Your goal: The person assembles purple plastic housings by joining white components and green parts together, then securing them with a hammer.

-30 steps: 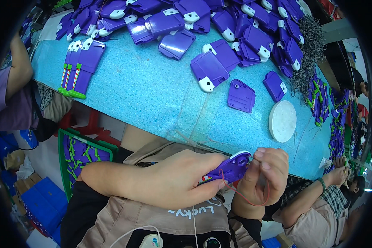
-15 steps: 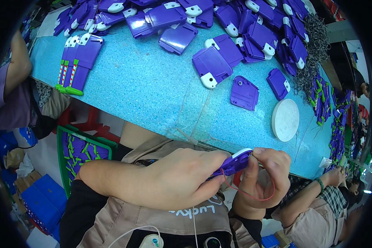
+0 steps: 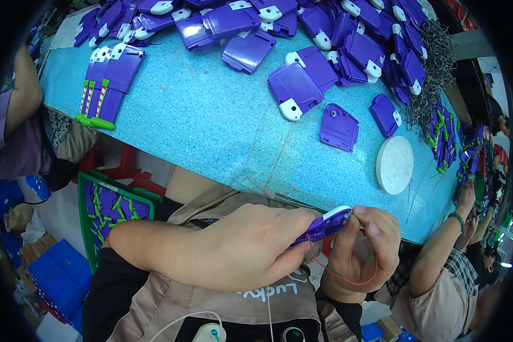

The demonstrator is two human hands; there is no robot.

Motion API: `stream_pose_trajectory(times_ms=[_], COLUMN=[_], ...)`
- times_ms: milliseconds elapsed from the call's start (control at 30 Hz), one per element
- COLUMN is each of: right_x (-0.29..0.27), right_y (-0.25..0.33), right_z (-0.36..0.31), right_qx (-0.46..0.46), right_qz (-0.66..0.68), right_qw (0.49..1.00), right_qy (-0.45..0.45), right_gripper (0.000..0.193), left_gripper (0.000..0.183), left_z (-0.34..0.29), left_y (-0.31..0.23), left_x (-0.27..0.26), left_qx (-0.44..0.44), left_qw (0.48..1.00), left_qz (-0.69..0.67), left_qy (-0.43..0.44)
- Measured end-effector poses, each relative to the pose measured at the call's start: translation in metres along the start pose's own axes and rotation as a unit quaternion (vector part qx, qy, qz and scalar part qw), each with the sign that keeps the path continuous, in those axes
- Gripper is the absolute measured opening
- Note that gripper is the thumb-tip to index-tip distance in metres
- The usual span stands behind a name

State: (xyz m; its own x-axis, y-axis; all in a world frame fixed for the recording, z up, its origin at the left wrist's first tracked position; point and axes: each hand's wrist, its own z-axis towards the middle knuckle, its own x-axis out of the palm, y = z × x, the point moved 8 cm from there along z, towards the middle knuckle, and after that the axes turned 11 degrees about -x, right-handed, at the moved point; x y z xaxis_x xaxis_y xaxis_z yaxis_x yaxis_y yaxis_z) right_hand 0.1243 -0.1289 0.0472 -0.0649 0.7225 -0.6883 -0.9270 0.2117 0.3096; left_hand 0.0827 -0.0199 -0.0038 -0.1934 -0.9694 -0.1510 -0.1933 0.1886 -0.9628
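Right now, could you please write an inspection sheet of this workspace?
Surface: blue speckled tabletop.
Work pieces: purple piece with white edge, red wire looping beside it.
Clutter: pile of purple parts, tangled dark strands, white round dish.
Hands: left hand grips the purple piece; right hand is at its white edge, grip unclear.
Cables: white cords over the apron.
Surroundings: green crate of parts on the left, co-workers on both sides.

A blue table (image 3: 199, 125) carries purple casings (image 3: 229, 24) heaped at the frame's top. A white dish (image 3: 394, 165) sits at right.
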Motion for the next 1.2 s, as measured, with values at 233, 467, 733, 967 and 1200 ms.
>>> stream_pose_trajectory(times_ms=[233, 467, 733, 967, 1200], right_x=[0.001, 0.002, 0.003, 0.0, 0.013], right_y=[0.002, 0.0, -0.003, -0.013, -0.034], right_z=[-0.001, -0.004, -0.003, -0.01, -0.007], right_qx=[-0.011, -0.012, 0.003, 0.058, 0.153], right_qz=[-0.016, -0.014, -0.025, 0.044, 0.435], right_qw=[1.0, 1.0, 1.0, 0.996, 0.886], right_qy=[0.011, -0.01, -0.001, -0.052, -0.042], right_gripper=[0.044, 0.05, 0.053, 0.047, 0.019], left_gripper=[0.03, 0.03, 0.037, 0.037, 0.023], left_z=[0.0, 0.002, 0.002, 0.003, 0.002], left_y=[0.0, 0.002, 0.001, 0.0, -0.004], left_x=[0.003, 0.002, 0.007, 0.005, 0.006], left_qx=[-0.002, -0.006, -0.011, 0.005, 0.007], left_qw=[0.999, 0.999, 0.998, 0.997, 0.993], left_qz=[0.039, 0.045, 0.06, 0.071, -0.076], left_qy=[-0.004, -0.013, -0.006, -0.023, 0.086])
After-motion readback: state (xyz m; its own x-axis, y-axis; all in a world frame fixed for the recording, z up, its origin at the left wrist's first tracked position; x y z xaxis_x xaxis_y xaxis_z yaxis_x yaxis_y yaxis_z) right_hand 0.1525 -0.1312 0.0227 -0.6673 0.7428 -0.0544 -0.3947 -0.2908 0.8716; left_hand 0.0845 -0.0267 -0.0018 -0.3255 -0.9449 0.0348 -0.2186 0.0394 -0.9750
